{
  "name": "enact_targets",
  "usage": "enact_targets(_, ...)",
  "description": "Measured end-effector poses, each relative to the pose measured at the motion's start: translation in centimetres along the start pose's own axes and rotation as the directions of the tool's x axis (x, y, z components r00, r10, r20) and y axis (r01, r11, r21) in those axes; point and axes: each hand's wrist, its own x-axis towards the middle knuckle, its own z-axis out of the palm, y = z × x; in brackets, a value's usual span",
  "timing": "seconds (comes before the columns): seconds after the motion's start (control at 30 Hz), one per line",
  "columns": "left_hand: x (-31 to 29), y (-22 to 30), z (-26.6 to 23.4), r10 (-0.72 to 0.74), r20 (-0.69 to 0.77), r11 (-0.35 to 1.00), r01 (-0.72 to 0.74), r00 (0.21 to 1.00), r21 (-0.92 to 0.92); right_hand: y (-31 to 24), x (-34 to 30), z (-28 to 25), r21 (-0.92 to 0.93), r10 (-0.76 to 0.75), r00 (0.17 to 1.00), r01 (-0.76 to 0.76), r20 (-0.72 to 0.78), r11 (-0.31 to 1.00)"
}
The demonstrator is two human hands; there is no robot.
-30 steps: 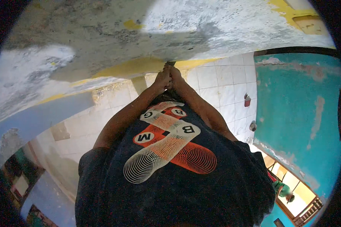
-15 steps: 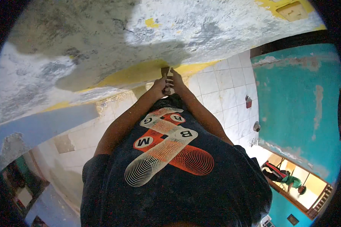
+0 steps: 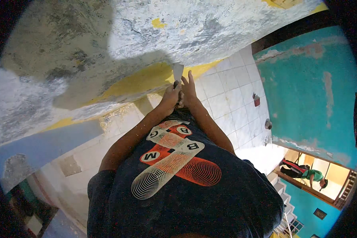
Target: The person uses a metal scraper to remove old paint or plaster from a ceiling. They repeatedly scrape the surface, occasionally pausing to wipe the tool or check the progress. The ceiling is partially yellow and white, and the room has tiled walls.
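My left hand [image 3: 170,98] is closed around the dark handle of a putty knife [image 3: 178,71]. Its pale, flared blade points at the wall [image 3: 142,39], with the tip over the lower edge of a yellow paint patch [image 3: 137,84]. Beside it, my right hand [image 3: 189,92] has at least two fingers stretched toward the wall. Its lower fingers come close to the handle, and whether they touch it is hidden. Around the yellow patch the wall surface is scraped to mottled grey and white.
White tiles [image 3: 222,89] cover the surface beyond my right forearm. A turquoise wall [image 3: 301,87] with peeling patches rises on the right. Through an opening there, a person in a green top [image 3: 314,174] bends forward. Stairs [image 3: 286,198] lie below it. A blue painted band [image 3: 47,137] runs at left.
The blade has turned, now showing its pale flat face where it looked dark before. My right fingers have straightened away from the blade. The whole view has shifted and tilted slightly.
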Motion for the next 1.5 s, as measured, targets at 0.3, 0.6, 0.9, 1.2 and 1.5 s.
enact_targets(0.3,-1.6,1.4,0.9,0.005,0.029,0.987,-0.001,1.0,-0.16,-2.4,-1.7,5.2,-0.358,-0.228,0.969,0.245,0.091,0.901)
enact_targets(0.6,-1.8,1.9,1.5,-0.056,0.009,0.914,0.055,0.998,-0.401,-1.8,1.7,3.2,-0.486,-0.24,0.966,0.257,0.097,0.835)
enact_targets(0.9,-1.3,1.9,0.7,-0.054,0.012,0.932,0.054,0.998,-0.358,-1.6,1.8,3.8,-0.504,-0.312,0.95,0.282,0.026,0.817)
enact_targets(1.2,-0.4,3.7,1.6,-0.099,-0.018,0.88,0.079,0.995,-0.469,-4.2,0.8,6.2,-0.457,-0.228,0.972,0.179,-0.055,0.871)
enact_targets(1.5,0.9,2.2,1.5,-0.113,-0.066,0.891,0.072,0.991,-0.448,-3.3,1.8,4.8,-0.471,-0.208,0.972,0.132,-0.111,0.872)
